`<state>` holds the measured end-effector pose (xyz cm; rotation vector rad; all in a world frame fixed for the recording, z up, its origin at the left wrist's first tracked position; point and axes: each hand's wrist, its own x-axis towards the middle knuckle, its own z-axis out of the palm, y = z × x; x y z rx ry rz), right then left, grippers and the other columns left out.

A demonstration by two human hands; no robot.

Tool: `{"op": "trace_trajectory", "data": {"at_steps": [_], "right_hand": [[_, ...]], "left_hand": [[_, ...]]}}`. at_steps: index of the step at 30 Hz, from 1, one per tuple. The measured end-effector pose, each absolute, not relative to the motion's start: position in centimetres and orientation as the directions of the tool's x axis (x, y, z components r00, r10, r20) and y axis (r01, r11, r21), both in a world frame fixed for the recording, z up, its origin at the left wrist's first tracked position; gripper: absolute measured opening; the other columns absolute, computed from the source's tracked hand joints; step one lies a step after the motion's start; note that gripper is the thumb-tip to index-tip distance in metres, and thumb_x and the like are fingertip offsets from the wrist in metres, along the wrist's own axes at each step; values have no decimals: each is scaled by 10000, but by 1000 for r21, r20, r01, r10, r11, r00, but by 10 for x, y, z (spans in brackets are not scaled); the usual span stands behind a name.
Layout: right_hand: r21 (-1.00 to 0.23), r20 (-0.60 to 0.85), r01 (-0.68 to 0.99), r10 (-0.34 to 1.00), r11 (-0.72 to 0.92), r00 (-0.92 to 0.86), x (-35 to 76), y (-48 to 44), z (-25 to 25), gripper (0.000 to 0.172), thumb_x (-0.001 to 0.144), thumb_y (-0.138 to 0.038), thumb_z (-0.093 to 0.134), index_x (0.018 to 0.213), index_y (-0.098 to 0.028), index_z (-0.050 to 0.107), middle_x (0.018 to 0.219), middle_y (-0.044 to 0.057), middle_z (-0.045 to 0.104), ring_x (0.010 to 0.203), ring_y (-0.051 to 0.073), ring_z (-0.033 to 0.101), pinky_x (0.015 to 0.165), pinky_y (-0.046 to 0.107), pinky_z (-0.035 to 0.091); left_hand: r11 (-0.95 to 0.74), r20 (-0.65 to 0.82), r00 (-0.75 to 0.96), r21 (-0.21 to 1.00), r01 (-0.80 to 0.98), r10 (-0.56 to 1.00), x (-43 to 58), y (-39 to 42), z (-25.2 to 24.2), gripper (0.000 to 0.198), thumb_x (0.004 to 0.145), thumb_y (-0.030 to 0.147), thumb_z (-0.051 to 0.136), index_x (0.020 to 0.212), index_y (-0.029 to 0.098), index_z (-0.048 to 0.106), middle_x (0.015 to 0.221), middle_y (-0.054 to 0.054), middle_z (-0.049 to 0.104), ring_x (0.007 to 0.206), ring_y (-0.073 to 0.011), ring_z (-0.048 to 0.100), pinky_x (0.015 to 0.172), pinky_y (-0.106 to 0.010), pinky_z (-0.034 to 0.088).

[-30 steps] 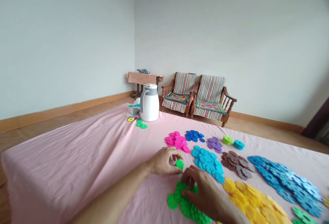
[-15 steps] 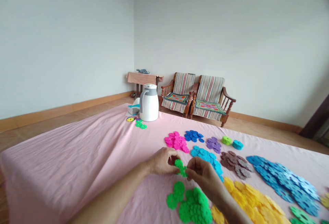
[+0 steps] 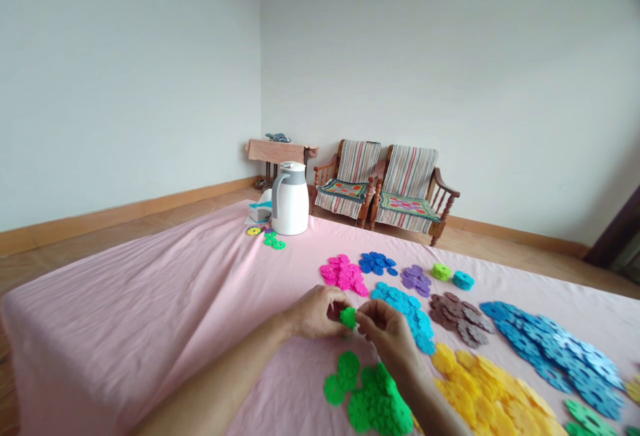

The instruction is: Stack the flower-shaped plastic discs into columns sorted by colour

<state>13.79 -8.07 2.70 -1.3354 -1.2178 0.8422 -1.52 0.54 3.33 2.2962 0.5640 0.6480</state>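
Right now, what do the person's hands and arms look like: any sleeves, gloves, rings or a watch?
Both are bare. The left hand and right hand wear no gloves, and no ring shows on the fingers in view. The left forearm and right forearm are uncovered to the frame's edge: no sleeve, watch, band or marking visible.

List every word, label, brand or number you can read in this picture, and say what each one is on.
No text can be read anywhere in this view.
White jug: plain, no label showing.
White and teal box beside it: any print is too small to read.
Green disc pinched between the left hand and right hand: no marks visible.
Coloured piles on the pink cloth: no marks visible.
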Motion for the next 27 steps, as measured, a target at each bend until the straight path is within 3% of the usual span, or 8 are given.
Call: {"op": "trace_trajectory", "data": {"at_steps": [5,9,14,18,27], "right_hand": [[-941,206,317,941,115,270,145,-84,28,270,780,-443,527,734,-177,541,654,5,563,598,148,550,544,252,397],[-843,189,526,978,116,87,145,-100,40,294,831,-407,459,644,-187,513,572,-20,507,549,120,498,499,227,325],[-598,124,790,989,138,-79,133,-121,50,63,733,-201,549,675,-187,568,576,-36,549,536,92,466,494,207,262],[-552,86,827,994,108,-72,127,-124,49,187,697,-183,584,875,-207,635,610,-32,587,563,108,498,522,214,272],[-612,91,783,993,114,-74,129,-120,44,178,636,-112,588,787,-201,613,607,-51,536,561,89,474,504,193,268]], "left_hand": [[-669,286,790,716,200,542,-16,5,34,234,625,196,752,844,146,687,722,15,620,645,-115,539,582,-189,391],[-681,306,792,710,180,529,-17,7,32,209,635,212,754,818,144,680,706,18,608,636,-112,536,569,-183,385],[-702,326,805,696,150,495,-18,9,31,259,654,306,761,834,137,682,743,-3,628,665,-126,556,600,-191,406],[-701,327,806,698,147,494,-18,9,31,259,668,317,754,840,135,685,748,-9,635,666,-125,562,600,-190,410],[-692,323,805,707,145,498,-18,9,31,253,658,282,761,850,134,687,782,-22,652,697,-141,587,625,-199,429]]}}
